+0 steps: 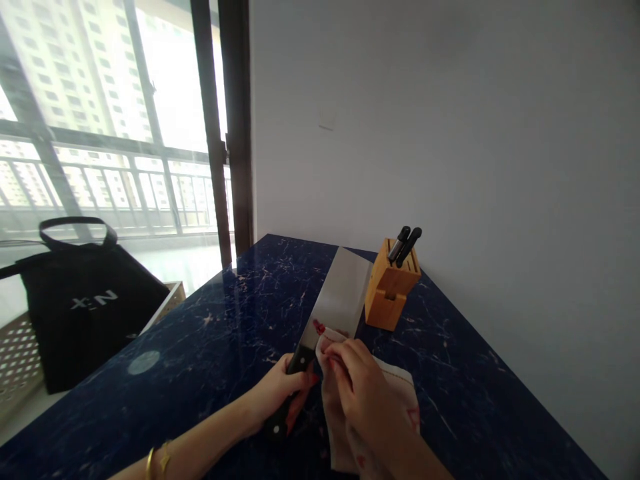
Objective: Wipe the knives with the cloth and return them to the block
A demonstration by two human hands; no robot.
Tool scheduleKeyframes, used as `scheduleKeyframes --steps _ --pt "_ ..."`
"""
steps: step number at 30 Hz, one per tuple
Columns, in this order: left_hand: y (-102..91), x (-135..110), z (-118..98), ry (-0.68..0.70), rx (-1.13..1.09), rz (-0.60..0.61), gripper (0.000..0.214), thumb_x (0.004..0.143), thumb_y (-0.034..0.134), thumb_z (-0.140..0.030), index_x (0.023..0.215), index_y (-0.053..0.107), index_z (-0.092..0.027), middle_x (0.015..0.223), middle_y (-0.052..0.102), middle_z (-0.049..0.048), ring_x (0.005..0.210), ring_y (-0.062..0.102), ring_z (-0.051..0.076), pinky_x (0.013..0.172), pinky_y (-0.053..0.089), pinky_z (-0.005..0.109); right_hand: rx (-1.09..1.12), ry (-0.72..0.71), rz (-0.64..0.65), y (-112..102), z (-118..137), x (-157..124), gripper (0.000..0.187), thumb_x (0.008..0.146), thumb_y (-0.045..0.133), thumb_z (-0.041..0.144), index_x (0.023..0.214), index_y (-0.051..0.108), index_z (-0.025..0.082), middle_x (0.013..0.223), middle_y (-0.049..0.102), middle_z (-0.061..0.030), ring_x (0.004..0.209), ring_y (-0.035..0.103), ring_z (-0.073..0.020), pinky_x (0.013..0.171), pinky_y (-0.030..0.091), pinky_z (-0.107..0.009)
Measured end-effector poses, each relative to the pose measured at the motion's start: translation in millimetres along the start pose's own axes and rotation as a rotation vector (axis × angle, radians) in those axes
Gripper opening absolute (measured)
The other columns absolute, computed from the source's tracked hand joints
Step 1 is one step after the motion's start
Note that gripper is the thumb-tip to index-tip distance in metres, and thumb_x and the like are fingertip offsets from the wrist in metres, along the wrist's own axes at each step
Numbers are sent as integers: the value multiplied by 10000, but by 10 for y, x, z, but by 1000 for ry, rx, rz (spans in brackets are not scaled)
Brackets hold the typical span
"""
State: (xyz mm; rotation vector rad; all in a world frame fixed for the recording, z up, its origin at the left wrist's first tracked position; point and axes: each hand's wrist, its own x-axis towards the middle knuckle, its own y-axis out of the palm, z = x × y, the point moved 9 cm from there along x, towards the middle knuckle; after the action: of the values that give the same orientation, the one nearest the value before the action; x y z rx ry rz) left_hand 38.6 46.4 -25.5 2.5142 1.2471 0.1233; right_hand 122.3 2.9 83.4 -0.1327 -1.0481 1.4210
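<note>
My left hand (280,393) grips the black handle of a wide steel cleaver (343,293), whose blade points away from me over the dark blue marble tabletop (210,333). A red smear sits on the blade near the handle. My right hand (363,387) pinches a white cloth (395,393) with red marks and presses it against the base of the blade. The cloth hangs down under my right hand.
A wooden knife block (390,287) with two black-handled knives stands just beyond the blade tip, near the grey wall. A black tote bag (80,300) rests on a perforated crate at the left, beside a large window.
</note>
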Motion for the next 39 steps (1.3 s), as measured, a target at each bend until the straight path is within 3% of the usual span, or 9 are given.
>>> scheduleKeyframes --steps 4,9,15,22,28,34,39 --pt "36 15 -8 27 6 10 336 751 546 -308 470 468 -143 301 445 -34 221 367 63 238 306 155 94 54 -78 63 -20 -30 193 821 432 107 933 554 205 900 572 -41 871 554 -165 790 458 -300" --pt "88 8 -74 70 -13 42 339 767 552 -338 504 481 -137 343 462 -42 262 383 51 275 330 148 150 65 -118 62 -2 -6 223 817 457 115 985 572 205 948 595 -47 911 563 -166 815 460 -299" --pt "71 28 -22 72 30 43 349 748 558 -329 472 466 -138 315 446 -40 244 377 51 260 300 143 147 -24 -56 106 110 17 252 832 446 114 1014 593 210 950 600 -46 951 549 -163 873 439 -309" --pt "80 28 -4 29 -2 22 213 726 590 -315 623 495 -154 310 442 -78 221 337 50 246 291 146 127 69 -46 6 -5 71 193 807 489 105 909 626 194 915 610 -44 906 560 -165 855 443 -308" --pt "107 19 -7 53 89 60 299 722 564 -259 466 467 -137 315 447 -45 251 381 42 273 284 133 149 -8 -19 77 154 59 223 816 465 92 941 611 207 911 591 -37 911 542 -156 845 432 -298" --pt "90 33 -13 39 19 35 165 684 573 -191 570 457 -167 308 446 -82 237 362 47 287 317 147 57 40 1 -23 35 70 175 825 456 107 851 609 187 849 578 -38 853 540 -160 799 435 -305" --pt "100 26 -13 16 111 13 159 666 547 -162 522 479 -147 315 466 -59 244 377 49 272 294 142 96 31 13 43 86 118 174 825 458 111 862 609 188 861 585 -35 854 548 -156 807 440 -305"
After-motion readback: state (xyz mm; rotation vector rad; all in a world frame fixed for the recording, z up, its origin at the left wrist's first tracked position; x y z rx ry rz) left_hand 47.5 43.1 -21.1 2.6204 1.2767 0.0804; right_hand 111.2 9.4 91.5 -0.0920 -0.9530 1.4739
